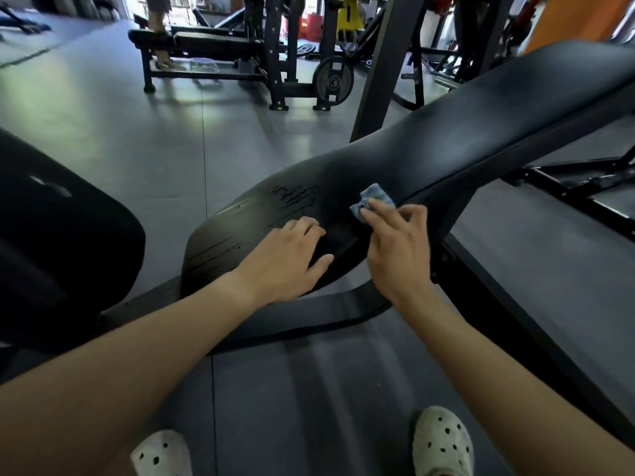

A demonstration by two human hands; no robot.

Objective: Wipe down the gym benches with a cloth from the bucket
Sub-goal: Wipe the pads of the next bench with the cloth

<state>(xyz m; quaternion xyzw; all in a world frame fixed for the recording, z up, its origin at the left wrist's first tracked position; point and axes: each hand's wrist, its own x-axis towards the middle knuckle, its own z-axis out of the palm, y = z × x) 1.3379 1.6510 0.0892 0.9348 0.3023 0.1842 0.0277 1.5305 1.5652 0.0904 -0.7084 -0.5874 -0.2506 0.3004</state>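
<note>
While the left hand (288, 255) rests, grip apart, on the bench surface (446, 139), the right hand (398, 249), grip clamped, holds the blue cloth (372, 201) by its 4 o'clock edge; bare padding runs toward 2 o'clock.

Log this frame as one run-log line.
phase: wiping | right hand: pinches blue cloth on black bench pad | left hand: rests on pad beside cracked patch

One wide-angle camera was worn on the person's head and faced forward and steeply down. It sat close above the near end of the bench (446, 146), its frame running from the shoes (443, 441) at the bottom edge to the far gym floor (103, 97).
</note>
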